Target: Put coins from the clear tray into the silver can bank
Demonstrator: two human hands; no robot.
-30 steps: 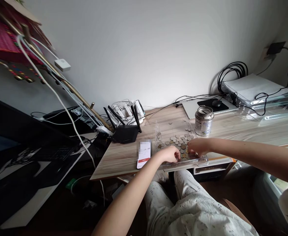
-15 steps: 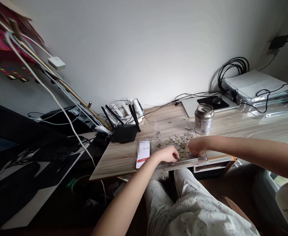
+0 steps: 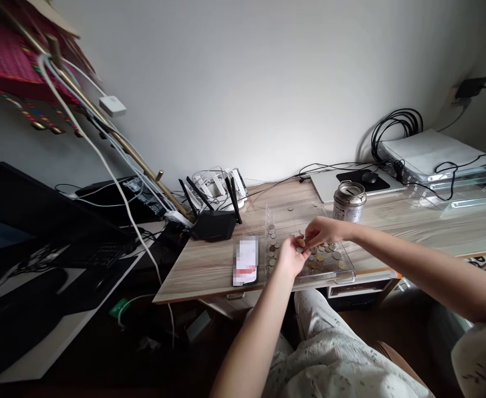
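My left hand [image 3: 292,255] is turned palm up and cupped above a clear plastic tray [image 3: 268,215], with what looks like a coin [image 3: 300,249] in its curled fingers. My right hand [image 3: 322,230] comes in from the right, fingertips pinched together and touching the left fingers. Whatever lies in that pinch is too small to make out. Silver and brassy coins [image 3: 320,258] are scattered on the tray below both hands, some hidden by them. Behind the right wrist stands a round metal tin [image 3: 349,202] with a slotted lid.
Left of the tray lies a phone [image 3: 245,260], near the table's front edge. A black router [image 3: 213,224] with upright antennas stands behind it. At the back right are a mouse [image 3: 369,177] on a black pad, and stacked clear trays [image 3: 445,157] with cables over them.
Both hands have risen from the coins at the tray's front and come together over its middle. My left hand has turned palm up; my right has moved left. The view has shifted slightly.
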